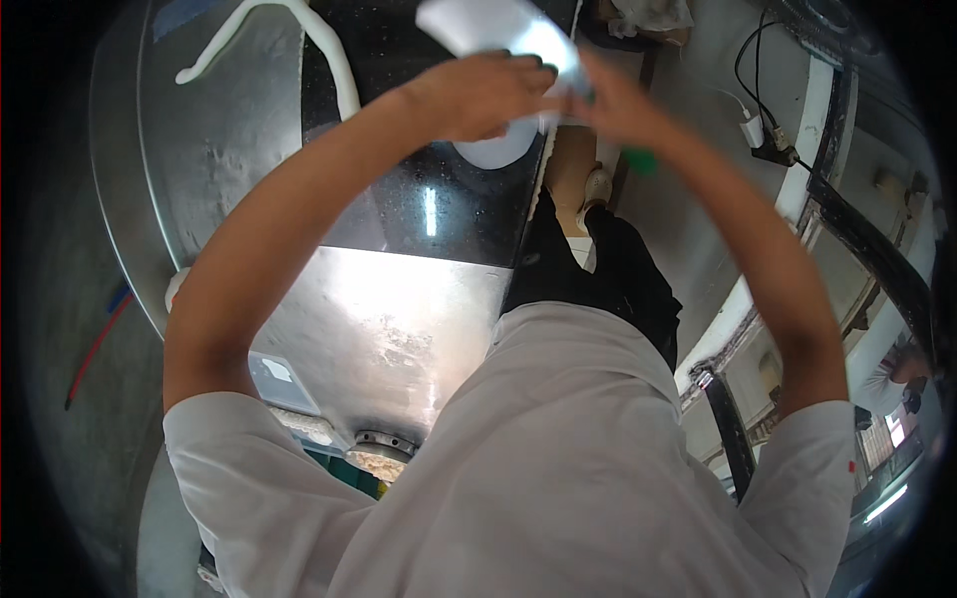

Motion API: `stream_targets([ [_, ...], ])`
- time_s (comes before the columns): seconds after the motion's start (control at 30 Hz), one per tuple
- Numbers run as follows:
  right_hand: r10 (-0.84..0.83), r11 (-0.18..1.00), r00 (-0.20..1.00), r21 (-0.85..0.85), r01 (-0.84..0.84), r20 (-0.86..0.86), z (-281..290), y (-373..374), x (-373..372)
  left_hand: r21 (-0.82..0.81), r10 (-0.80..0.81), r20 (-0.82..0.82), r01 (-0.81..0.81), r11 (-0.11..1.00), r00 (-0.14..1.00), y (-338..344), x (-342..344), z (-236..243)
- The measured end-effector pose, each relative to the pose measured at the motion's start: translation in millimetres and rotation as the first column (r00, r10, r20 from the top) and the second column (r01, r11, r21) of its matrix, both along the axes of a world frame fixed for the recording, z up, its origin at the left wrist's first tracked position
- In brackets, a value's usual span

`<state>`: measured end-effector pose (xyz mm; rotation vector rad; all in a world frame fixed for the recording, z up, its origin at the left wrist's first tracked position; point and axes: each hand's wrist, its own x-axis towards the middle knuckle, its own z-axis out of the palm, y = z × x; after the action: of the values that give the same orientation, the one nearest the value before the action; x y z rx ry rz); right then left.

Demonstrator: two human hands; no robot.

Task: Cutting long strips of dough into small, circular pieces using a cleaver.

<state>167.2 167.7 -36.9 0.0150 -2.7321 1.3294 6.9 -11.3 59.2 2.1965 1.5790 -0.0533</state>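
Both arms reach up and forward, meeting at the top middle of the head view. My left hand (483,95) grips the lower edge of a white sheet-like object (493,28) that looks like a cloth or a thin plate. My right hand (618,100) holds the same white object from the right side. A small green thing (643,161) shows just under my right wrist; what it is stays unclear. Below the hands lies a black glossy counter (439,209) with a white round patch (493,151) on it.
A shiny steel surface (384,319) runs from the black counter toward me. A white hose (329,55) curves over the steel at the top left. A black cable with a white plug (753,128) lies on the floor at right. A blue and red rod (100,334) lies left.
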Motion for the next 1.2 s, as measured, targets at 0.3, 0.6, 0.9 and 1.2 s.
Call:
stream_targets([
  [0.3, 0.041, 0.963, 0.908, -0.26, 0.076, 0.417, 42, -68, 72, -0.069, 0.083, 0.061, -0.079, 0.994, 0.995, -8, -7, 27],
  [0.6, 0.249, 0.959, 0.773, -0.26, -0.113, 0.584, 72, -71, 134, -0.432, 0.585, 0.371, -0.424, 0.796, 0.721, -23, -24, 33],
  [0.9, 0.241, 0.97, 0.701, -0.169, -0.172, 0.671, 120, -25, 130, -0.561, 0.92, 0.362, -0.753, 0.344, 0.151, -69, -76, -3],
  [1.2, 0.326, 0.942, 0.775, -0.257, -0.216, 0.541, 96, 12, 57, -0.583, 0.897, 0.407, -0.806, 0.106, -0.176, -68, -116, 24],
])
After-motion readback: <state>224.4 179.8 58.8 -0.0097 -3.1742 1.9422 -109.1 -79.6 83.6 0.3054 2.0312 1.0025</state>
